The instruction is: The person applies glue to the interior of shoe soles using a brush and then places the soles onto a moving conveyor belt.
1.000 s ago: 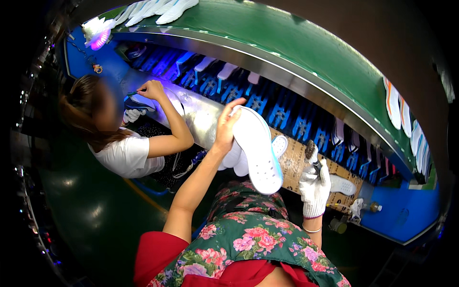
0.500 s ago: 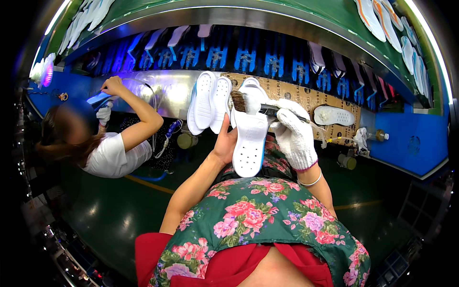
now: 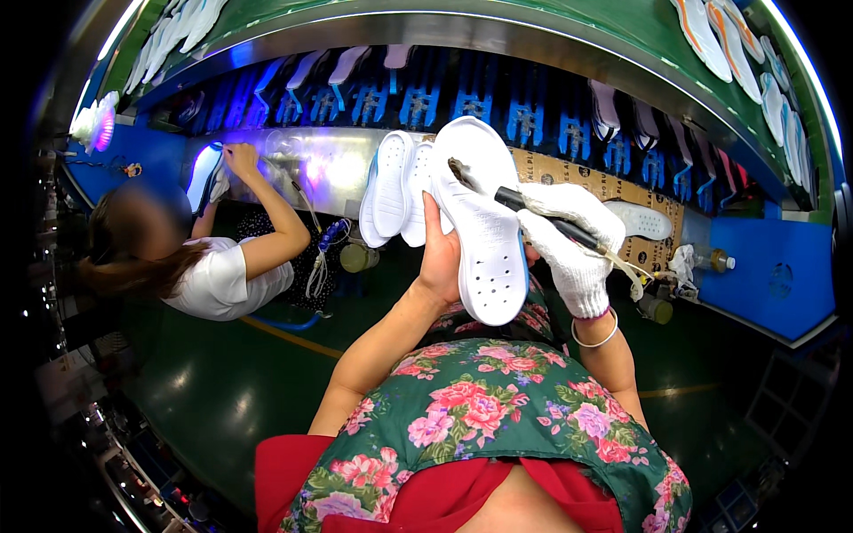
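Observation:
A white shoe sole [image 3: 487, 258] with a hollow far half and several small holes in its near half rests in my bare left hand [image 3: 441, 265]. That hand's fingers wrap round its left edge and underside, and fingertips show at the right edge. My right hand [image 3: 573, 235], in a white knitted glove, is closed round the dark handle of a brush [image 3: 510, 198]. The brush's bristles lie against the inner face of the sole's far half. A thin pale tube [image 3: 622, 264] trails from the handle's rear end.
Several white soles [image 3: 391, 186] stand left of my left hand on the metal bench. Another sole [image 3: 641, 221] lies on cardboard [image 3: 569, 175] at right, near a bottle [image 3: 713, 258]. Blue racks [image 3: 471, 99] line the back. A co-worker [image 3: 218, 275] at left handles a blue-edged sole [image 3: 204, 176].
The sole in my left hand has tipped so its inner face shows at full length. The brush has shifted on its far half. The co-worker's sole has turned its pale face into view.

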